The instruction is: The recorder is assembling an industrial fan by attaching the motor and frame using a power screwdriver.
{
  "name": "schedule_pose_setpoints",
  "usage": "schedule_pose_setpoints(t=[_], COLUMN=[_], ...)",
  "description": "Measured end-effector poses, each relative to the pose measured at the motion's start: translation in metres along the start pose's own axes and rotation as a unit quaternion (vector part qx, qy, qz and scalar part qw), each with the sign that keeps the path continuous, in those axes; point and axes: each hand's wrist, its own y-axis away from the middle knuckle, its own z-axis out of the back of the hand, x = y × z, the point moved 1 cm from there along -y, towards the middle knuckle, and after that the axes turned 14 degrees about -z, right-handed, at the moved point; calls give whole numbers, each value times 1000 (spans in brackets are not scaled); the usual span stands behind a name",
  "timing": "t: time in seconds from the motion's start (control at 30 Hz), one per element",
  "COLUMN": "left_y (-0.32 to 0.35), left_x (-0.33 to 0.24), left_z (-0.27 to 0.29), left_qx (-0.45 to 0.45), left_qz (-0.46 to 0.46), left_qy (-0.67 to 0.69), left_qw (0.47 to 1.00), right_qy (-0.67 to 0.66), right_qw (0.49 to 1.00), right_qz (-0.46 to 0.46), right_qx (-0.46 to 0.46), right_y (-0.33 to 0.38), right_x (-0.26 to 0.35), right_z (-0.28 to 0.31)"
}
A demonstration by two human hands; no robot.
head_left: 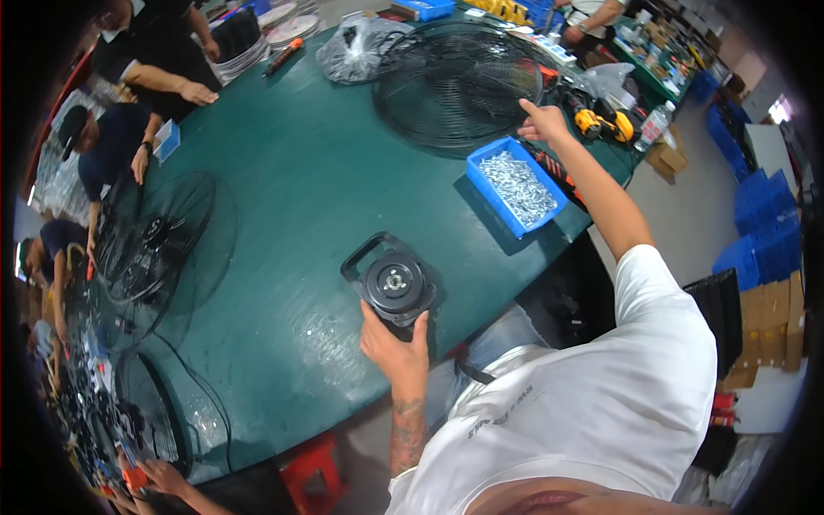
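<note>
Head view: two hands, one fan motor (396,284), one grille (459,84).

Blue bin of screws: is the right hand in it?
No. The right hand is past the blue bin, touching the rim of the black wire fan guard.

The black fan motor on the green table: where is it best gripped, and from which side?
Probably by the round body of the fan motor, from the near table edge, where the left hand already grips it. It lies flat with the hub facing up, so its sides are exposed. The loop handle on its far-left corner is another option. The right hand is away at the wire fan guard.
</note>
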Motion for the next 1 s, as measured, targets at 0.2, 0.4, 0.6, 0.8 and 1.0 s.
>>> schedule_pose_setpoints(t=[0.2, 0.4, 0.6, 0.8, 1.0], left_y=[0, 0, 1, 1, 0], left_x=[2, 3, 6, 5, 4], left_z=[0, 5, 7, 7, 14], left_qx=[-9, 1, 3, -1, 1], left_qz=[-9, -8, -10, -19, -6], left_qy=[14, 17, 23, 23, 21], left_qw=[1000, 1000, 1000, 1000, 1000], right_qy=[5, -48, -190, -392, -305], right_qw=[998, 994, 973, 871, 906], right_qz=[27, -95, -38, -31, 171], right_qx=[-48, 14, 127, 294, 239], right_y=[-3, -11, 19, 41, 101], right_x=[23, 56, 68, 113, 140], right_z=[-7, -13, -43, -87, -143])
